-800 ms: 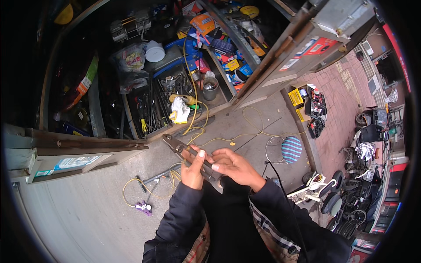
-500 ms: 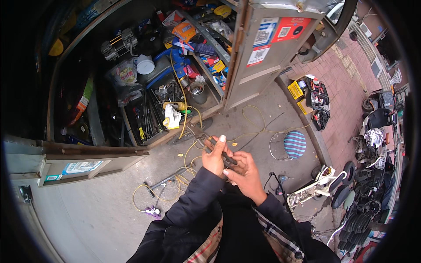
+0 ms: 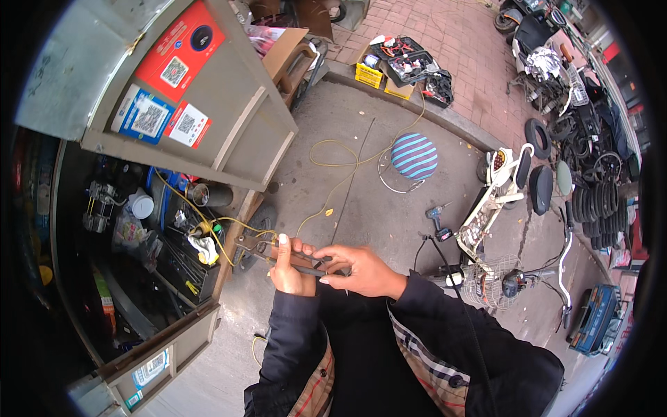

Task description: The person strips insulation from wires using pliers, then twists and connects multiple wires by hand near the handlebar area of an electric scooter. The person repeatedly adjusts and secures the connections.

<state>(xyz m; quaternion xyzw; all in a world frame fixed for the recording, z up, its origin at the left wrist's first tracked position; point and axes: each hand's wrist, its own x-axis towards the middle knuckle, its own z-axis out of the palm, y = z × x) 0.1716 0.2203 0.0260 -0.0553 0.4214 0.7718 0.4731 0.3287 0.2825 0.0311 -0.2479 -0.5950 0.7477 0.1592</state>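
My left hand (image 3: 292, 271) is closed round a pair of worn metal pliers (image 3: 258, 249) with dark handles, its thumb pointing up. The jaws point left, toward the open cabinet. My right hand (image 3: 367, 271) comes in from the right, its thumb and fingers pinched at the handle ends. Part of the handles is hidden behind my fingers.
At the left an open metal cabinet (image 3: 236, 278) holds tools, a white glove (image 3: 205, 249) and a thin yellow hose (image 3: 229, 221). A striped round stool (image 3: 414, 156), a cordless drill (image 3: 438, 219), a white scooter frame (image 3: 490, 201) and a tool case (image 3: 410, 61) stand beyond my hands.
My view has swung to the right, so the cabinet sits farther left and more of the scooter shows. Both hands keep the pliers between them, now held nearly level.
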